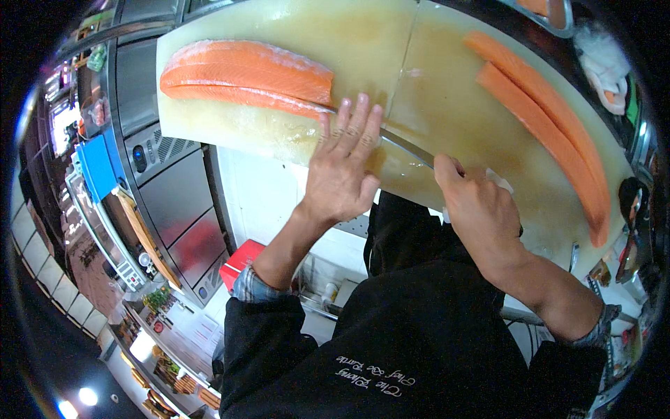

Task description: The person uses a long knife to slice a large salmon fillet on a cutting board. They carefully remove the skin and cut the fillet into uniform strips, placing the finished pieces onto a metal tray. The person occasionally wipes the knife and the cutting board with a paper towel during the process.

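Note:
My right hand (479, 209) grips a long, narrow knife; the handle is hidden inside the fist. Its blade (405, 147) slants up and left across the cutting board (439, 94) and passes beneath the fingers of my left hand (345, 162). That hand is flat, palm down, fingers stretched out, by the near right end of a thick salmon fillet (246, 70). The blade's tip lies in a lengthwise cut of this fillet. Whether my left fingers press on the steel or hover over it, I cannot tell. Two long salmon strips (560, 136) lie side by side on the board's right.
A seam crosses the board. Beyond its right edge are a metal tray (549, 13) and a crumpled white cloth or bag (602, 63). A stainless steel refrigerated counter (178, 194) stands on the left, with a red box (243, 262) low beside it.

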`<state>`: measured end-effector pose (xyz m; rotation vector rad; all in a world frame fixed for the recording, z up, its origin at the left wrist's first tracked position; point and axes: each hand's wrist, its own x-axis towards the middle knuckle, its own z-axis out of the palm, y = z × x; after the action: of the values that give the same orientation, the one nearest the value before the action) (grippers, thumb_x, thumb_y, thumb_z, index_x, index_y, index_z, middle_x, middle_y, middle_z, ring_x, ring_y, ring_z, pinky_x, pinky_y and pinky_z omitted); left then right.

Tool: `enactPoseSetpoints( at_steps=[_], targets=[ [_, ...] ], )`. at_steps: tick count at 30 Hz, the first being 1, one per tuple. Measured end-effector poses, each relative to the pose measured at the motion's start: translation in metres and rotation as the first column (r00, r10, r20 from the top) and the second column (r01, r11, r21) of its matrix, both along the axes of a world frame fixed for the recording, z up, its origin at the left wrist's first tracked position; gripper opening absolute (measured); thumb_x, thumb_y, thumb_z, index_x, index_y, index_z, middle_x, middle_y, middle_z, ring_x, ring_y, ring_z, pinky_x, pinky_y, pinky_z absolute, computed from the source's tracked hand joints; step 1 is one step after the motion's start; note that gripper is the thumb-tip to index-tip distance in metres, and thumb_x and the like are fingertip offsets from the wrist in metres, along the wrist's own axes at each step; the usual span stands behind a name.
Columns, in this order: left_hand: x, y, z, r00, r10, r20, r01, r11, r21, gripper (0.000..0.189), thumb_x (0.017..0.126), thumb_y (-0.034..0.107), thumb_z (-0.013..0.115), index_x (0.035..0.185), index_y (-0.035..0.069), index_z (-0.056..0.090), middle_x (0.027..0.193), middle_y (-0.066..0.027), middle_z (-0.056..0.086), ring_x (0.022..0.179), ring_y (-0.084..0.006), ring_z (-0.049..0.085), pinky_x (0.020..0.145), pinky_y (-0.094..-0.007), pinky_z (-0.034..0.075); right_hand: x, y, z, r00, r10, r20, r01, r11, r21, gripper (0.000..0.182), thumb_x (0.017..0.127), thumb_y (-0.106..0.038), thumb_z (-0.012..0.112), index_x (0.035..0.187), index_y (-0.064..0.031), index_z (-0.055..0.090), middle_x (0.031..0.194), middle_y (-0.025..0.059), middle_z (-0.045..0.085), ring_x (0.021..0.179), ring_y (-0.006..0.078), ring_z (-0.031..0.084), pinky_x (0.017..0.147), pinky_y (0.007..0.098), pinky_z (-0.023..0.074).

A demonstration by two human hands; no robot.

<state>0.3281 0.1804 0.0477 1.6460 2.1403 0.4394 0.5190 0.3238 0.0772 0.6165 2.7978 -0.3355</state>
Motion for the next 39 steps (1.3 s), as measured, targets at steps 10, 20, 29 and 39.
enactPoseSetpoints(
  at_steps=[10, 20, 29, 39],
  targets=[
    [0.067, 0.014, 0.028, 0.986, -0.089, 0.141, 0.097, 0.994, -0.056, 0.088, 0.08, 0.025, 0.055, 0.157, -0.001, 0.022, 0.164, -0.0263, 0.017, 0.151, -0.0446, 0.019, 0.119, -0.0666, 0.009, 0.069, 0.013, 0.033, 0.977, -0.096, 0.19, 0.148, 0.949, -0.28, 0.011, 0.098, -0.014, 0.053, 0.108, -0.0073, 0.051, 0.078, 0.0208, 0.068, 0.072, 0.0414, 0.07, 0.062, 0.0505, 0.0574],
    [-0.099, -0.07, 0.037, 0.868, 0.457, -0.192, -0.405, 0.877, 0.258, 0.055, 0.084, 0.025, 0.072, 0.134, 0.008, 0.055, 0.131, -0.0217, 0.049, 0.125, -0.0411, 0.042, 0.11, -0.0586, 0.028, 0.034, 0.019, 0.044, 0.914, -0.379, -0.143, 0.344, 0.913, -0.221, 0.024, 0.102, -0.027, 0.051, 0.109, -0.0046, 0.047, 0.094, 0.0239, 0.068, 0.083, 0.0446, 0.067, 0.072, 0.0559, 0.0522],
    [-0.243, -0.083, -0.002, 0.882, 0.178, -0.436, -0.091, 0.973, 0.214, 0.058, 0.087, 0.05, 0.069, 0.129, 0.011, 0.057, 0.146, -0.0229, 0.036, 0.139, -0.0428, 0.028, 0.114, -0.0642, 0.015, -0.133, -0.001, -0.042, 0.868, -0.366, -0.336, 0.379, 0.925, -0.029, 0.029, 0.096, -0.029, 0.062, 0.116, -0.0088, 0.054, 0.108, 0.0181, 0.062, 0.096, 0.0386, 0.066, 0.077, 0.0483, 0.0542],
    [-0.233, -0.037, 0.016, 0.933, -0.33, -0.144, 0.341, 0.939, 0.055, 0.057, 0.079, 0.063, 0.07, 0.108, 0.014, 0.076, 0.163, -0.0224, 0.02, 0.15, -0.0477, 0.01, 0.115, -0.0708, -0.003, -0.166, -0.031, -0.032, 0.785, -0.451, -0.424, 0.535, 0.839, 0.1, 0.032, 0.091, -0.031, 0.068, 0.117, -0.0135, 0.062, 0.107, 0.0128, 0.06, 0.109, 0.0309, 0.056, 0.094, 0.0462, 0.0403]
  ],
)
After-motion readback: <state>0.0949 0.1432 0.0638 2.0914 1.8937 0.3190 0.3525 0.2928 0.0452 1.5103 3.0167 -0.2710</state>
